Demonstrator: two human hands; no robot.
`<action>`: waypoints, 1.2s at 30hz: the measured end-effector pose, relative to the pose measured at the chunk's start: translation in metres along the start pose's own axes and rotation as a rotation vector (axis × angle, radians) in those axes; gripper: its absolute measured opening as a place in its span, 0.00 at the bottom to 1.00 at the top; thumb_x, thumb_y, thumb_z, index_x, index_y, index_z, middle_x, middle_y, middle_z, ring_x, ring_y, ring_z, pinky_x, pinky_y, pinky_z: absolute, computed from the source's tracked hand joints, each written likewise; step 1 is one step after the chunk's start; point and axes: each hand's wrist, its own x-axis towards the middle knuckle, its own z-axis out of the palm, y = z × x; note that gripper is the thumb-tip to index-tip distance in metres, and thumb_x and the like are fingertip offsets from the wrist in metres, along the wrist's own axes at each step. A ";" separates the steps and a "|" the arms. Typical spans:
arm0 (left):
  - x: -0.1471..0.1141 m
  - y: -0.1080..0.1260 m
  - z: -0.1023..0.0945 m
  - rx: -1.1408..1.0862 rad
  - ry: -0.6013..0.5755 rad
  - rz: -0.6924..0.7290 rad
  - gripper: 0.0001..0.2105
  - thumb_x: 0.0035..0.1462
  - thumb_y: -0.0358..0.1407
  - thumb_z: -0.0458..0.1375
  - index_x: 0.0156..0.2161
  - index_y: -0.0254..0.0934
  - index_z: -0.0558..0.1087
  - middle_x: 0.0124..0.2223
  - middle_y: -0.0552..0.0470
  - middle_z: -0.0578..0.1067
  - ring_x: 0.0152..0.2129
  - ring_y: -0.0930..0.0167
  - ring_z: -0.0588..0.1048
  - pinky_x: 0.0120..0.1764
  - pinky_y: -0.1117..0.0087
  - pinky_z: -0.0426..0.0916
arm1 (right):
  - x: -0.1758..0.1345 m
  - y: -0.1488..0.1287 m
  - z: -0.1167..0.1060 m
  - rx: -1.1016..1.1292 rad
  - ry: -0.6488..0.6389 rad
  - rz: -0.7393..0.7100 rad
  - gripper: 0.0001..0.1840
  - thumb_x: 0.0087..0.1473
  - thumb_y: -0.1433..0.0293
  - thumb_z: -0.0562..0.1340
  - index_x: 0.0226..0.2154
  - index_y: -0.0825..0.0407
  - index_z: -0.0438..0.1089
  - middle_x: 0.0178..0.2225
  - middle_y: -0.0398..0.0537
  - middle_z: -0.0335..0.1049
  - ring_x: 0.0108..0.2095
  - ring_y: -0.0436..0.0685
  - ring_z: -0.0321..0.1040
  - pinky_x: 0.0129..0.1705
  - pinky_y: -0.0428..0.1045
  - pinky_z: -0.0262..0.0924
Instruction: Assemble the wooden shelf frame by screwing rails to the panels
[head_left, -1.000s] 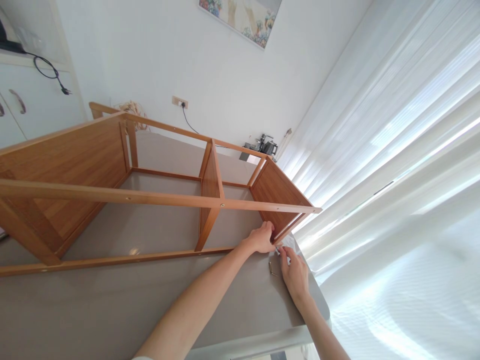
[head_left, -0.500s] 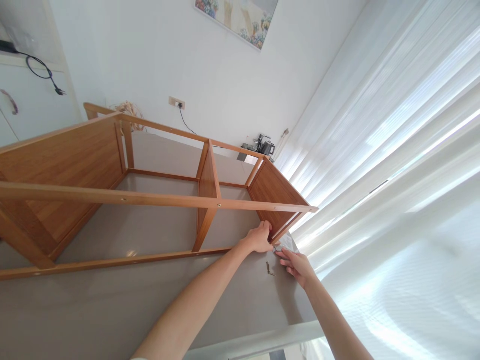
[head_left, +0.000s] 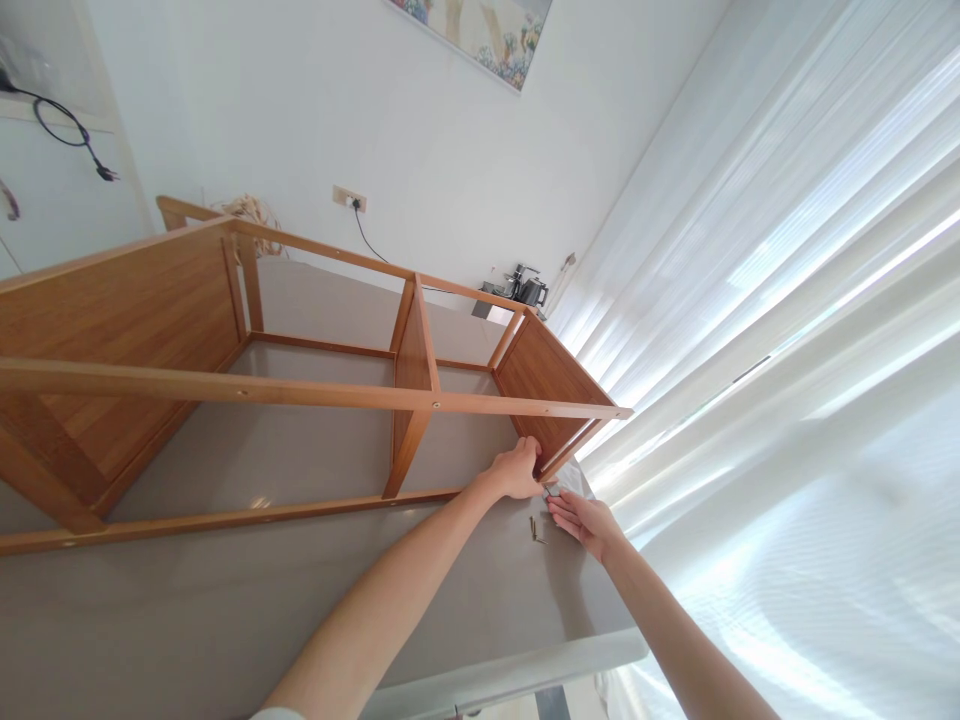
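A wooden shelf frame (head_left: 337, 392) lies on its side on a grey-topped surface (head_left: 225, 610). My left hand (head_left: 516, 470) is closed round the frame's lower right corner, by the end panel (head_left: 551, 375); its fingertips are partly hidden behind the wood. Just right of it, my right hand (head_left: 585, 520) pinches a thin metal hex key (head_left: 553, 490) close against that corner. The key is small, and its tip is hard to make out. Several loose screws (head_left: 534, 530) lie on the grey surface below my hands.
White curtains (head_left: 750, 400) hang close along the right side. Behind the frame stand a black kettle (head_left: 533, 291) and a bundle of pale strips (head_left: 251, 212). A wall socket (head_left: 349, 198) has a cable plugged in. A white cabinet (head_left: 60, 200) is at left.
The view has shifted slightly. My right hand has turned a little and its fingers are more closed around the hex key. My left hand stays on the frame's corner.
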 end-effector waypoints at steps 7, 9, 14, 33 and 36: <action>0.000 -0.001 0.001 -0.013 0.004 0.005 0.27 0.49 0.47 0.64 0.49 0.41 0.58 0.54 0.45 0.68 0.46 0.61 0.75 0.45 0.63 0.70 | -0.005 -0.005 -0.002 0.010 0.032 0.172 0.14 0.50 0.60 0.67 0.31 0.55 0.74 0.35 0.54 0.78 0.25 0.50 0.74 0.22 0.42 0.66; 0.001 -0.002 0.001 -0.018 0.003 0.009 0.27 0.48 0.46 0.64 0.49 0.40 0.58 0.53 0.45 0.68 0.45 0.61 0.75 0.44 0.63 0.70 | -0.007 -0.004 -0.003 -0.002 0.038 0.171 0.14 0.50 0.60 0.67 0.31 0.56 0.74 0.36 0.53 0.77 0.23 0.48 0.72 0.20 0.41 0.64; 0.001 -0.002 0.002 -0.027 0.012 0.007 0.27 0.48 0.45 0.64 0.49 0.41 0.58 0.53 0.45 0.68 0.45 0.61 0.75 0.44 0.62 0.70 | -0.006 -0.002 -0.004 -0.045 0.012 0.163 0.13 0.51 0.60 0.65 0.30 0.55 0.73 0.35 0.54 0.78 0.24 0.48 0.73 0.20 0.41 0.63; 0.000 -0.002 0.002 -0.057 0.020 0.005 0.27 0.46 0.46 0.65 0.48 0.41 0.59 0.53 0.45 0.69 0.44 0.60 0.76 0.45 0.61 0.71 | -0.036 0.009 0.007 -0.502 0.046 -0.457 0.25 0.62 0.46 0.47 0.35 0.47 0.66 0.28 0.47 0.73 0.28 0.58 0.69 0.34 0.51 0.60; -0.001 -0.001 0.001 -0.043 0.027 0.003 0.28 0.47 0.49 0.64 0.48 0.41 0.59 0.52 0.45 0.69 0.44 0.59 0.76 0.44 0.61 0.71 | -0.032 0.009 0.008 -0.529 0.042 -0.509 0.23 0.63 0.48 0.47 0.34 0.47 0.65 0.29 0.47 0.73 0.29 0.58 0.69 0.35 0.50 0.59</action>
